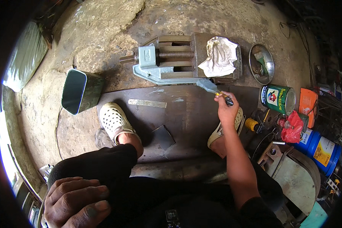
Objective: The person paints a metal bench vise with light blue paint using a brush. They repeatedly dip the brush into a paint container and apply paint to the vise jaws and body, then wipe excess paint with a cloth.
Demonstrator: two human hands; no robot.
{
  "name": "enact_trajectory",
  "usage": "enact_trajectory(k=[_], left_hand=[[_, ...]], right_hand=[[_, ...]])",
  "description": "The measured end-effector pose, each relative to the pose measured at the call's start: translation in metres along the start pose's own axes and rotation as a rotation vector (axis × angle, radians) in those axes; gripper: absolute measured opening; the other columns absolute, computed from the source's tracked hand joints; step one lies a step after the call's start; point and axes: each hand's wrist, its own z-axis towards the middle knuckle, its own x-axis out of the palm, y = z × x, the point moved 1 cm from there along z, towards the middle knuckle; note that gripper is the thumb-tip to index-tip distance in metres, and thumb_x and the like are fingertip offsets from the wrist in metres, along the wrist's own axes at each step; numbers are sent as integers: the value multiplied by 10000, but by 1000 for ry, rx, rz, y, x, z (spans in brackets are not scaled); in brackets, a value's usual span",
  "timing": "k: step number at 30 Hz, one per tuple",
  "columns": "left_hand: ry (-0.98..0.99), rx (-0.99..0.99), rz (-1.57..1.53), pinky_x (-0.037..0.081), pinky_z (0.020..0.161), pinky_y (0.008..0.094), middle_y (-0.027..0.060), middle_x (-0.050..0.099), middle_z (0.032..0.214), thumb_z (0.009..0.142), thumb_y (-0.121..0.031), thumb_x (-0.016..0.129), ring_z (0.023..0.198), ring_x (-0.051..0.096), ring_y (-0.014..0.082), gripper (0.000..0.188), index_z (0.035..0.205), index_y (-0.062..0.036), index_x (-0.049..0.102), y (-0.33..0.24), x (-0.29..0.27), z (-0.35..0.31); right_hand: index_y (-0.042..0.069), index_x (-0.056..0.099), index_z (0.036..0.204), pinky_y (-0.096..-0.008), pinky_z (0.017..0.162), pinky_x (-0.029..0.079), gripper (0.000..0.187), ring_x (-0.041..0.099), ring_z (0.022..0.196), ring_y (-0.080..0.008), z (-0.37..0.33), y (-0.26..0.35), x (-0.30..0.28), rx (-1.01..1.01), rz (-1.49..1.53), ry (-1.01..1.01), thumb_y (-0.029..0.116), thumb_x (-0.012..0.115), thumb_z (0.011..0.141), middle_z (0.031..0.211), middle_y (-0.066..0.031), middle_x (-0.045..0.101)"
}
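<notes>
My right hand [227, 105] is closed round the dark and yellow handle of a paintbrush [208, 86]. Grey-blue paint coats its bristles, which point left beside the near edge of a large machine vise [159, 72]. One end and the near side of the vise are grey-blue; its screw [175, 55] and other parts are bare, dark metal. Crumpled white paper or cloth [220, 57] covers part of its right end. At lower left, my left hand [78, 201] rests by my knee, fingers loosely bent and holding nothing.
Right of the vise lies a metal bowl [268, 62], with a green-painted can [279, 99], an orange case [307, 106], a red plastic bag [292, 128] and a blue bucket [323, 150] nearer. A dark square bin [83, 91] stands left. A metal strip [147, 103] and dark square piece [163, 137] lie between my feet.
</notes>
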Motion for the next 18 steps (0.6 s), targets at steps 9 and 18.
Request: enact_trajectory(k=[9,18], left_hand=[[-31,-19,10,552,732,469,169,648,897,812,-657,668,816,677,337,676,1101,-55,566,-2,3,5],[-46,-37,52,547,732,469,172,654,901,814,-660,665,819,676,342,695,1133,-50,568,0,5,3]], right_hand=[[-76,613,1030,-292,767,561,143,702,757,-181,-1,-1,-4,24,24,-24,16,590,924,885,-149,700],[-63,633,1011,-270,736,549,134,708,787,-172,5,-7,-1,50,11,-10,20,629,906,849,-135,706]])
